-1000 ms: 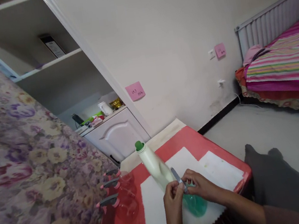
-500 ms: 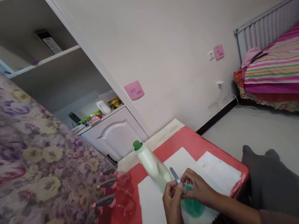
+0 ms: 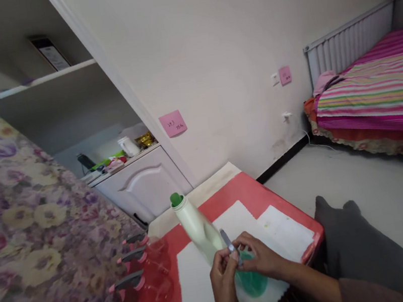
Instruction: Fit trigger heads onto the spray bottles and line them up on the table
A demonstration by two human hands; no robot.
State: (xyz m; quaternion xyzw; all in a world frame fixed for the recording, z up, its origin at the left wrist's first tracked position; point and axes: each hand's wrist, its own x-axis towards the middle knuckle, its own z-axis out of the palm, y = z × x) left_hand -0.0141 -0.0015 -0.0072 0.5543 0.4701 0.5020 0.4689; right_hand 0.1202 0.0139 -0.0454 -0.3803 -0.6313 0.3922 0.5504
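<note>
A see-through spray bottle (image 3: 253,281) with green liquid stands on white paper in front of me. Its grey spray head (image 3: 226,239) points up and to the left between my hands. The fingers of my left hand (image 3: 223,276) are closed on the head from the left. From the right, my right hand (image 3: 260,258) grips around the head and bottle neck, hiding where they meet. Just behind my hands is a pale green jug (image 3: 195,227) with a dark green cap.
Several clear spray bottles (image 3: 155,281) with grey and pink heads line the left side of the red-covered table (image 3: 227,191). Paper sheets (image 3: 285,232) lie on it. A flowered curtain (image 3: 29,249) hangs left, with a cabinet (image 3: 146,185) behind and a bed (image 3: 379,92) at right.
The view has shifted slightly to the right, so everything sits further left. Both hands keep their hold on the spray bottle's head, with only small finger movement.
</note>
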